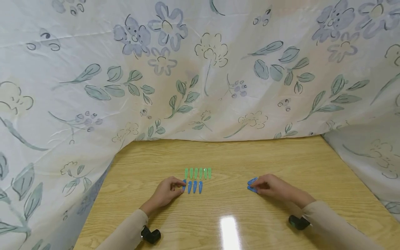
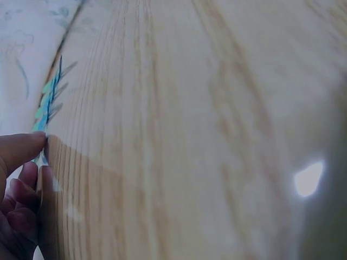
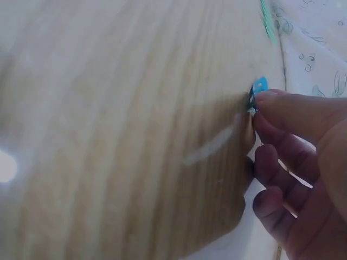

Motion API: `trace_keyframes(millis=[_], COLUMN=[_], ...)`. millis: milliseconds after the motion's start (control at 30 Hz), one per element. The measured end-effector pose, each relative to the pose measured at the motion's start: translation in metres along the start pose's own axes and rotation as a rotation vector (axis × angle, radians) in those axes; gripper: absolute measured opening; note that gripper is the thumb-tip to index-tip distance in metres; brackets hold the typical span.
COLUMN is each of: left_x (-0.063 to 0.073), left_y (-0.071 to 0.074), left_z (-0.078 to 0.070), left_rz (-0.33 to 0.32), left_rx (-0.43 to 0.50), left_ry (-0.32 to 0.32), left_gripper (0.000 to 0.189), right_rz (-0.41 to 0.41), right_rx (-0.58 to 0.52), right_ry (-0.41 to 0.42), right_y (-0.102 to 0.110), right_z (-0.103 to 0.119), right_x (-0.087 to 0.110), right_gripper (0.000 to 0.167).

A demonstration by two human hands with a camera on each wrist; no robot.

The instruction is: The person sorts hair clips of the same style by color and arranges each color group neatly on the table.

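My left hand (image 1: pixel 168 190) has its thumb and index finger at the two ends of the leftmost blue snap hair clip (image 1: pixel 184 185), pinching it at the table. To its right lie several more blue hair clips (image 1: pixel 195 186) in a row. Above them runs a row of several green hair clips (image 1: pixel 196 173). Over on the right, my right hand (image 1: pixel 271 186) pinches a blue hair clip (image 3: pixel 260 85) between thumb and index finger. Two blue clips (image 1: pixel 252 181) show by those fingertips in the head view, partly covered by the hand.
The wooden table (image 1: pixel 225 208) carries a bright light reflection near its front. Floral cloth (image 1: pixel 218 104) hangs along the back and both sides. A dark wrist device (image 1: pixel 151 235) sits under the left sleeve, another (image 1: pixel 298 222) under the right.
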State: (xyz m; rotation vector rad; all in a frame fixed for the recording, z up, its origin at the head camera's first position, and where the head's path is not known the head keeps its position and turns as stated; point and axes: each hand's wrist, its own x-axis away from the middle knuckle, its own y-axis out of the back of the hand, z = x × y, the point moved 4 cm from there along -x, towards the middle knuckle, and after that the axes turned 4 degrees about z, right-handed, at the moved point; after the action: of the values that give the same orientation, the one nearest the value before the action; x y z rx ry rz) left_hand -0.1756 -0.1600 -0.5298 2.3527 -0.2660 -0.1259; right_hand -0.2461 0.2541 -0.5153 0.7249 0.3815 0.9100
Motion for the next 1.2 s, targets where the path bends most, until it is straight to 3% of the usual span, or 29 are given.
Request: trace_keyframes(millis=[200, 933, 1200], left_x=[-0.001, -0.006, -0.007], left_y=[0.001, 0.005, 0.007], left_z=[0.000, 0.001, 0.001], left_rz=[0.000, 0.014, 0.018], left_rx=[0.013, 0.028, 0.029], left_ry=[0.004, -0.007, -0.013], left_gripper=[0.016, 0.016, 0.016], right_rz=[-0.023, -0.183, -0.179], right_rx=[0.000, 0.066, 0.085], right_ry=[-0.071, -0.164, -0.193], right_y=[-0.007, -0.011, -0.011], right_z=[0.002, 0.006, 0.008], right_x=[-0.002, -0.004, -0.007], right_gripper=[0.027, 0.026, 0.027])
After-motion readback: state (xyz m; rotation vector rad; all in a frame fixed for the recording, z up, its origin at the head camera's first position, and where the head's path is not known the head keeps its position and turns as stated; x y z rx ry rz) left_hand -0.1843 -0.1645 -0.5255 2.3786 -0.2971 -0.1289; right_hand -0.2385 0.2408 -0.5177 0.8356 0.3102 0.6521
